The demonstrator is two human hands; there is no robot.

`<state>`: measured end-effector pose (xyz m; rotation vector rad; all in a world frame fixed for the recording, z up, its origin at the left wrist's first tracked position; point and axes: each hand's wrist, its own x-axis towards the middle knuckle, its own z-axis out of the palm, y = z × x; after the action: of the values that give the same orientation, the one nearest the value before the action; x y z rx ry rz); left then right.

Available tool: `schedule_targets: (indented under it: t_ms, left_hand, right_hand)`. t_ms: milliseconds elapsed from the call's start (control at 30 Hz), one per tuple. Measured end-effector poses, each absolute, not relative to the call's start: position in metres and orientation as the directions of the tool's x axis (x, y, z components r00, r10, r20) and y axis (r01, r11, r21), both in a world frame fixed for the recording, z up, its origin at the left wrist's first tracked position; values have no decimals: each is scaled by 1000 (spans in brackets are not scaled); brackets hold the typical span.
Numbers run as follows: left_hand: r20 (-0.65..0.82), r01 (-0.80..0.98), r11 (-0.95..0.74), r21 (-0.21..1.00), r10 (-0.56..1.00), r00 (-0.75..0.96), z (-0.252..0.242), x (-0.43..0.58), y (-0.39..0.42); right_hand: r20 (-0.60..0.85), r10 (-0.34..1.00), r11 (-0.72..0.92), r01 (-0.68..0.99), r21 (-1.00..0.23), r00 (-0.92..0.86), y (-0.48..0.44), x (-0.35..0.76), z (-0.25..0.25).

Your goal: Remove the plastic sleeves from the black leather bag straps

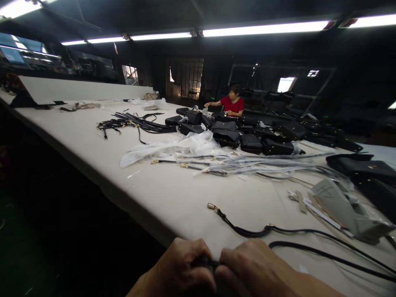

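Just past the table's near edge, I have both hands closed on a dark piece. The left hand is curled with its thumb and forefinger pinching it; the right hand is bunched just beside, fingers folded tight on it. They hide most of it, so I can't tell its full shape. Right beyond the fingers lies a black strap, its gold clasp farthest from me, its length running right. Farther right of them sits a grey dispenser. Well beyond the fingers are black bags and a person in red.
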<state>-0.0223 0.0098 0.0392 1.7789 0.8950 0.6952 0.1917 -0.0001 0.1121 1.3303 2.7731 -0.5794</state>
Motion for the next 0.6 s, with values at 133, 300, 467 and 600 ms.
schedule_targets:
  t_ms: [133, 300, 467, 600]
  left_hand:
    - [550, 255, -824, 506, 536, 641, 49, -14, 7]
    - [662, 388, -839, 381, 540, 519, 61, -23, 3]
    - [226, 366, -469, 804, 810, 541, 61, -41, 12]
    - [190, 267, -414, 870, 782, 594, 51, -31, 19]
  right_hand:
    - [-430, 671, -58, 535, -843, -605, 14, 186, 113]
    - [-470, 592, -313, 350, -883, -655, 19, 190, 100]
    - [-351, 739, -28, 494, -869, -575, 23, 198, 110]
    - [-59, 733, 624, 705, -337, -678, 22, 200, 116]
